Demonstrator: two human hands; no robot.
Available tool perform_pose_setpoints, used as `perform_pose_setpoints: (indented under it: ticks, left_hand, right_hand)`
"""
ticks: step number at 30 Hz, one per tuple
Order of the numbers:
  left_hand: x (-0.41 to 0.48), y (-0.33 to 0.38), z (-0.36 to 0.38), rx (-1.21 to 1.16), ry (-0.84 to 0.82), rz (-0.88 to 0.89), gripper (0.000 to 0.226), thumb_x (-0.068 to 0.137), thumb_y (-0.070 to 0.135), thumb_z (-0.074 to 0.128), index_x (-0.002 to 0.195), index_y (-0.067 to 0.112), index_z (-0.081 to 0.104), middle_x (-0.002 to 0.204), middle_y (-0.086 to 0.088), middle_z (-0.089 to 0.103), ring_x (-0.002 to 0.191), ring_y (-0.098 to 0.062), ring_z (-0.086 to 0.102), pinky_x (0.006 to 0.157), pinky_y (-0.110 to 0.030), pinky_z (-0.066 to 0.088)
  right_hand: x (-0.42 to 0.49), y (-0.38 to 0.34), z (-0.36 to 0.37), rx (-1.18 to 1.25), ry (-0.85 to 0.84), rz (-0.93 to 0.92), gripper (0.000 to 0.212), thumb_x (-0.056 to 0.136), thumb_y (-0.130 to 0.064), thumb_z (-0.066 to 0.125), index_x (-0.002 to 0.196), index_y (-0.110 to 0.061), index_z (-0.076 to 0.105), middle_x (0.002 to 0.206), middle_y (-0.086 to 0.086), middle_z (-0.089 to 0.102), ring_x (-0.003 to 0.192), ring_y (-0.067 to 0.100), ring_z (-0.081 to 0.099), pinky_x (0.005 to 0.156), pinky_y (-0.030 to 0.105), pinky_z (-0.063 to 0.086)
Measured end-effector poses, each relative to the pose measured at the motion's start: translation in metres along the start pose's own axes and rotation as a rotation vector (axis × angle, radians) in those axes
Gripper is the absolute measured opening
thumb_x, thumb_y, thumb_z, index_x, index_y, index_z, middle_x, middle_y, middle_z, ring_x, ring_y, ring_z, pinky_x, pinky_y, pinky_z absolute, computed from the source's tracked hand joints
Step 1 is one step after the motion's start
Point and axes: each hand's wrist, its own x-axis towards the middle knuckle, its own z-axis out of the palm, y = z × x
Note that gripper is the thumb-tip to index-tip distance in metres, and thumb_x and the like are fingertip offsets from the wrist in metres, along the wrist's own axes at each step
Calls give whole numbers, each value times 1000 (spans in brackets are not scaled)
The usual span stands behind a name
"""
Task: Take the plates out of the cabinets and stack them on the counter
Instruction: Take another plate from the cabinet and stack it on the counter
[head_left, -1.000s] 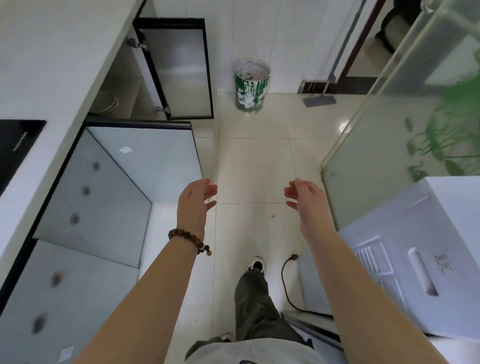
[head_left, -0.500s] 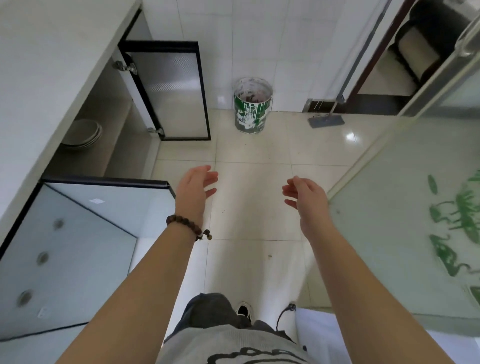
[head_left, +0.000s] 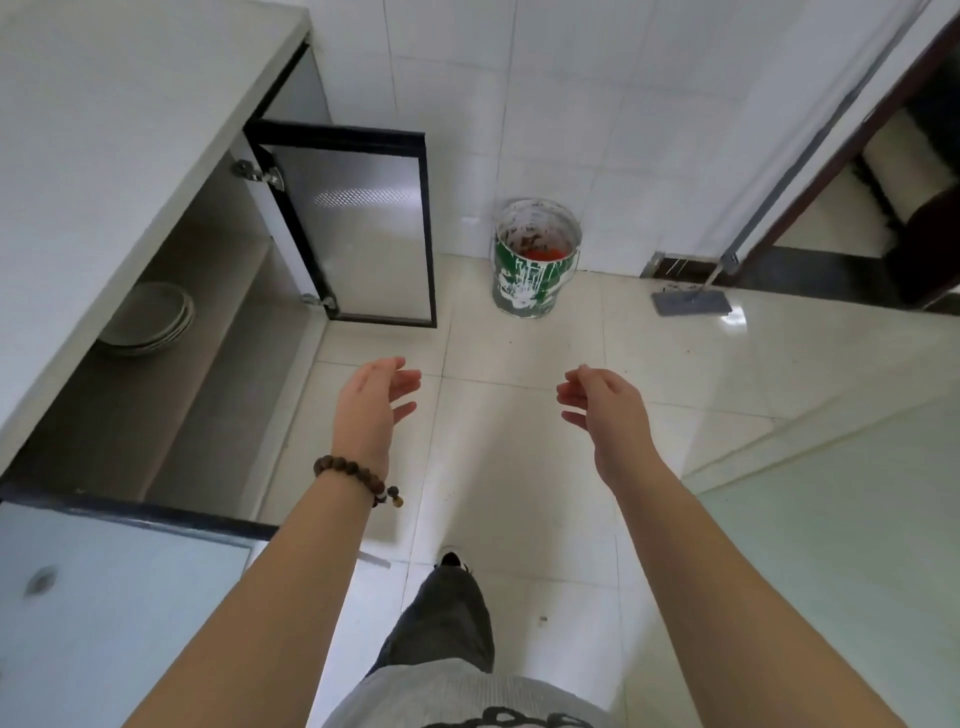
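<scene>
A small stack of pale plates (head_left: 148, 319) lies on the shelf inside the open lower cabinet (head_left: 171, 415) at the left, partly hidden under the white counter (head_left: 104, 130). My left hand (head_left: 371, 405), with a bead bracelet on its wrist, hangs open over the floor to the right of the cabinet, apart from the plates. My right hand (head_left: 605, 410) is also open and empty, palm turned inward, farther right over the tiles.
Two glass cabinet doors stand open: one (head_left: 358, 223) beyond the plates, one (head_left: 119, 582) at the lower left near my left arm. A paint-splashed bucket (head_left: 535, 260) stands by the tiled wall, a flat mop (head_left: 691, 301) beside a doorway. A glass panel (head_left: 831, 519) is on the right.
I have walked forward along the counter; the cabinet with the plates is now closer and more open to view. Both hands stay open and empty in front of me.
</scene>
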Motion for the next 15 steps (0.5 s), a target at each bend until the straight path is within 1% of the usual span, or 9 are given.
perform_pose_setpoints:
  ticks: [3,6,8,10,15]
  left_hand:
    - [43,18,10,-4,46,-22,18,94,23,49,97,16,65,93,-5,73,96,-19,69,86,-38,56]
    - [82,43,27,-9,76,-27,16,94,24,51,95,17,65,89,-2,74,93,-16,70,84,-36,56]
    - [103,57,37,-13,87,-3,17,95,25,50,93,18,66,86,0,74,91,-15,70,83,-35,56]
    - [123,66,45,-1,90,21,18,95,27,50,95,19,66,87,0,73,91,-14,70,82,-34,56]
    - [175,76,62,0,181,9,19,96,29,49,94,20,65,90,-1,72,93,-15,69,83,-34,56]
  right_hand:
    - [45,-32,26,-40,-20,-9,21,95,-23,48,86,-14,65,84,5,68,81,17,65,78,35,54]
    - [85,-59,53,-51,-44,-26,21,95,-23,47,86,-16,65,85,5,68,82,17,65,77,33,55]
    - [107,-70,68,-62,-70,-22,21,95,-23,47,87,-16,65,86,5,69,83,17,66,77,33,55]
    - [129,-78,82,-68,-97,-13,20,94,-23,48,87,-15,65,85,6,69,83,18,66,77,34,55]
    - [195,-99,120,-95,-194,-7,20,94,-21,48,88,-13,65,84,6,68,81,17,65,75,34,54]
